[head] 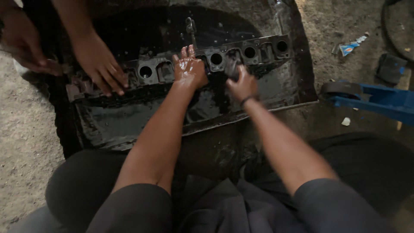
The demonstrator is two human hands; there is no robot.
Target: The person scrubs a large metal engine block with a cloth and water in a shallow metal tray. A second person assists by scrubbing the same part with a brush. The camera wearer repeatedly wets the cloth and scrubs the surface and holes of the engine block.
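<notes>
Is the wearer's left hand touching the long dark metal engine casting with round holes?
Touching. The head view shows the left hand, wet and shiny, pressed flat on the long dark metal engine casting, with no gap visible.

We saw a grimy dark-grey engine block (215, 58) lying in a black, oil-glossed tray (129, 125), our left hand (189, 69) shining wet, a black band on the right wrist (249, 99), and a bright blue tool (379, 101) on grey-brown floor (26, 129).

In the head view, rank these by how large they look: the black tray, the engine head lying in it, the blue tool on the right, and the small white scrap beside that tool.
1. black tray
2. engine head
3. blue tool, though cut off by the frame edge
4. white scrap
</notes>
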